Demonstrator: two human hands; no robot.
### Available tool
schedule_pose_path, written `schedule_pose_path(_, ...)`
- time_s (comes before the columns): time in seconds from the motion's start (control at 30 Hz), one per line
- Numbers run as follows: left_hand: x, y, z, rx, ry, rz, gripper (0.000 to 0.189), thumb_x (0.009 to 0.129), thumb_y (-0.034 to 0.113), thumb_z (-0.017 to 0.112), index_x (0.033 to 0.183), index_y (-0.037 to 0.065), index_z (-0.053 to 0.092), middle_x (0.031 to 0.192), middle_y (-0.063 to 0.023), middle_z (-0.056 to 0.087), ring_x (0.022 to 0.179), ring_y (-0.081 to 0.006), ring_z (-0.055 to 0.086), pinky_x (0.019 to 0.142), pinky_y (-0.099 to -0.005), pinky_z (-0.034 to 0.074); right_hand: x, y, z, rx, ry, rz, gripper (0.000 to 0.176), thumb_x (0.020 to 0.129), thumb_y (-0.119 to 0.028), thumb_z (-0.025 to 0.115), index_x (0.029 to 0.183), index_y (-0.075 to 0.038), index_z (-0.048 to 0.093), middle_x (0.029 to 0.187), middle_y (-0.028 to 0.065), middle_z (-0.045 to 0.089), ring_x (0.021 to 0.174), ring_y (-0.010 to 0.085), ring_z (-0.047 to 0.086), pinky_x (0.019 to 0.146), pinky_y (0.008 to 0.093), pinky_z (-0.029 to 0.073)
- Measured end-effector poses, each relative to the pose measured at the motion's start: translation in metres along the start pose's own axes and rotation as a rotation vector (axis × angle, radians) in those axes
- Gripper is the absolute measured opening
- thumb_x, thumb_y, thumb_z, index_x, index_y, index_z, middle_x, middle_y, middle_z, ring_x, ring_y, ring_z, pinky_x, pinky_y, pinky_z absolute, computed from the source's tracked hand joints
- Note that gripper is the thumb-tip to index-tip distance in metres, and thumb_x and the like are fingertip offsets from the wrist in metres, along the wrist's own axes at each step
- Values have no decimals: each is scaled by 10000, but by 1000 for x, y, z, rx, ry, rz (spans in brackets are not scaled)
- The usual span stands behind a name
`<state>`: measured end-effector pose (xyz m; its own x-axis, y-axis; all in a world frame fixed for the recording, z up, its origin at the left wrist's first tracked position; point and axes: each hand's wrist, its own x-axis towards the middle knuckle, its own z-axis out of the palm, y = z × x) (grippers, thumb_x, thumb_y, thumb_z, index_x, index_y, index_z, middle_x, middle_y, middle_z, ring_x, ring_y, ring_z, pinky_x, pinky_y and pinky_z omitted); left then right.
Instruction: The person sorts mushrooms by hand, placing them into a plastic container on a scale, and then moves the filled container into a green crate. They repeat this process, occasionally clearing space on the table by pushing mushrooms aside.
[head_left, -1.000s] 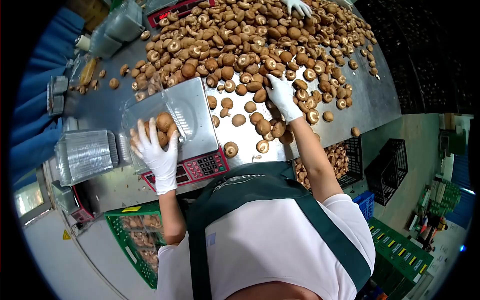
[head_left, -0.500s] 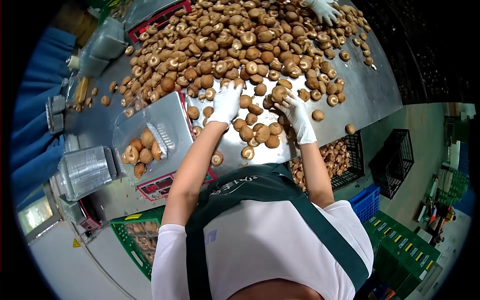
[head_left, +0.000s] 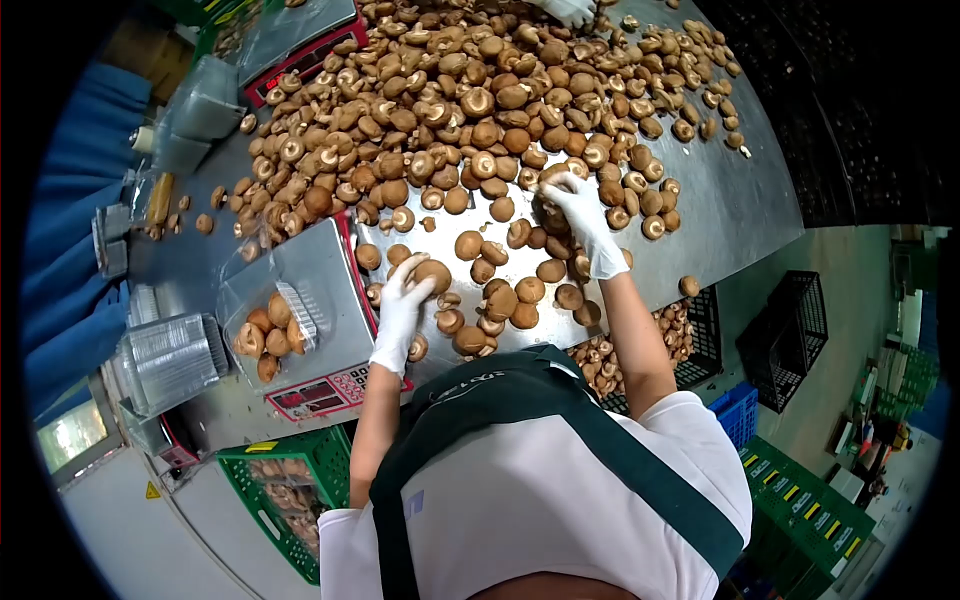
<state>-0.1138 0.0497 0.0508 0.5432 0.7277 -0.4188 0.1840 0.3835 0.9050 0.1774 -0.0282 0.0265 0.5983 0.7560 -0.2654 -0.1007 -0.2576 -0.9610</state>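
Both hands wear white gloves over a metal table (head_left: 700,235) covered by a large heap of brown mushrooms (head_left: 440,110). My left hand (head_left: 402,305) is closed on a mushroom (head_left: 432,276) between thumb and fingers, just right of the scale. At the near edge of the heap, my right hand (head_left: 583,215) has its fingers curled over mushrooms; what it grips, if anything, is partly hidden beneath the fingers. Several loose mushrooms lie between the hands. A clear plastic tray (head_left: 298,318) with several mushrooms rests on the scale (head_left: 335,290) at the left.
Another person's gloved hand (head_left: 572,10) is at the heap's far side. Stacked empty trays (head_left: 172,365) stand at the left, with a second scale (head_left: 300,50) behind. Below the table are a green crate (head_left: 330,460) and a black crate of mushrooms (head_left: 703,335).
My left hand has moved toward me and left, and now holds a mushroom. My right hand has shifted slightly toward the heap. The other person's hand has moved left and away.
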Motion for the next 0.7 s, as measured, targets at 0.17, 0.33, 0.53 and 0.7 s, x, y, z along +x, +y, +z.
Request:
schedule_pose_path(0.17, -20, -8, -9, -754, -62, -142, 376, 883, 194, 472, 1220, 31, 492, 1135, -127, 571, 979, -218, 591, 748, -341, 496, 42, -1, 41, -1094, 86, -704, 209, 722, -140, 601, 922, -80, 608, 791, 99, 640, 788, 290, 598, 673, 382, 488)
schedule_pose_path(0.33, -17, -31, 5, -764, -72, -155, 368, 930, 324, 440, 1145, 38, 523, 1019, -109, 615, 825, -167, 590, 654, -275, 476, 72, 11, 71, -1420, 28, -617, 193, 696, -89, 570, 878, -25, 557, 723, 156, 609, 718, 306, 588, 606, 397, 483)
schedule_pose_path(0.53, -19, -41, 14, -742, -18, -321, 314, 894, 256, 510, 1125, 44, 531, 1025, -117, 617, 733, -148, 561, 630, -212, 426, 23, -9, 46, -420, -338, -14, 400, 799, -188, 597, 1165, -29, 571, 835, 103, 671, 725, 173, 632, 676, 307, 498)
schedule_pose_path(0.7, -20, -32, 16, -507, -119, -93, 394, 947, 288, 335, 1152, -7, 498, 1136, -173, 593, 916, -193, 565, 733, -277, 440, -35, -9, 46, 421, -330, 291, 386, 847, -28, 505, 1230, 23, 485, 1126, 108, 586, 941, 160, 610, 786, 271, 516)
